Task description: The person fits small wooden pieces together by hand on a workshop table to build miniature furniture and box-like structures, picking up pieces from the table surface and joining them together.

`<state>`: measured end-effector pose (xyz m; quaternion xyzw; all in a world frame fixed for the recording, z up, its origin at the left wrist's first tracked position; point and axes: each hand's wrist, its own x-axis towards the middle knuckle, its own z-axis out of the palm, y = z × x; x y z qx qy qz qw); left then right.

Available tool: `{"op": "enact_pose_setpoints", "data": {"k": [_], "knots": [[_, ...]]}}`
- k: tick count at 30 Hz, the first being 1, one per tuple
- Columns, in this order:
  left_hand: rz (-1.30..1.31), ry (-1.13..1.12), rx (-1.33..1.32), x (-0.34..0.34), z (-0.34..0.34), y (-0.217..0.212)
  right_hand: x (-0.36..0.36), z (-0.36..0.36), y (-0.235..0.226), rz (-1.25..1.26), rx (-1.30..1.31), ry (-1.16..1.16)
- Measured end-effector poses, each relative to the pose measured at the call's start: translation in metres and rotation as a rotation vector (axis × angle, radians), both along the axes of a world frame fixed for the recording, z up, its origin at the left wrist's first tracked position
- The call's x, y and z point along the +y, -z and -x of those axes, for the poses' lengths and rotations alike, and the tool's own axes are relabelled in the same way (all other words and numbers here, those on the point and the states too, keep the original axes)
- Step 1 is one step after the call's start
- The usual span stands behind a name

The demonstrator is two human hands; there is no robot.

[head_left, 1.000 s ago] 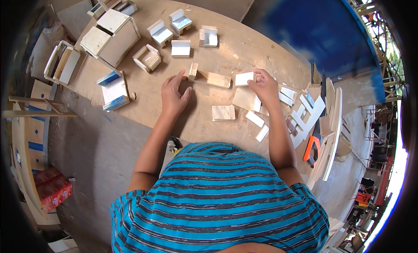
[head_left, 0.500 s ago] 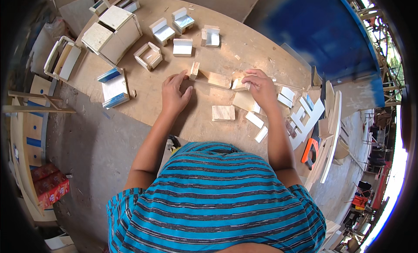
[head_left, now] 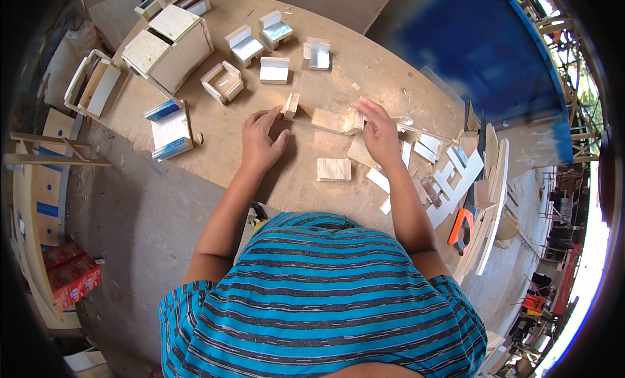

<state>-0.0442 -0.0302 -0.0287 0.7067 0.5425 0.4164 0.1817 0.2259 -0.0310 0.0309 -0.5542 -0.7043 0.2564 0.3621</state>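
On the table a flat wooden strip (head_left: 325,120) lies with an upright wood block (head_left: 291,105) at its left end and a second small wood block (head_left: 354,122) at its right end. My left hand (head_left: 261,138) rests beside the left block, its index fingertip at the block and its thumb spread away. The right block is in the fingers of my right hand (head_left: 380,136), which partly cover its right side. Nearer to me, a separate rectangular wood block (head_left: 334,170) lies by itself. A flat wood piece (head_left: 362,151) shows partly under my right wrist.
Toy-sized chairs (head_left: 274,71) and a boxy cabinet (head_left: 170,49) stand on the far left, near a blue-and-white bed-like piece (head_left: 172,131). White-painted offcuts (head_left: 426,147) and an orange-handled saw (head_left: 461,228) lie at right. A blue panel (head_left: 478,59) stands beyond.
My right hand has moved left with the small wood block, which now stands upright at the strip's right end. My left hand has stayed almost still.
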Motion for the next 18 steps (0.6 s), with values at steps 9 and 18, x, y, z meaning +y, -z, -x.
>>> {"op": "enact_pose_setpoints", "data": {"k": [9, 18], "knots": [[0.020, 0.006, -0.027, 0.000, -0.001, 0.000, -0.013, -0.006, 0.026, 0.465, 0.461, 0.098], [0.090, -0.004, -0.123, 0.003, 0.000, -0.001, -0.014, 0.007, 0.005, 0.591, 0.628, 0.134]]}}
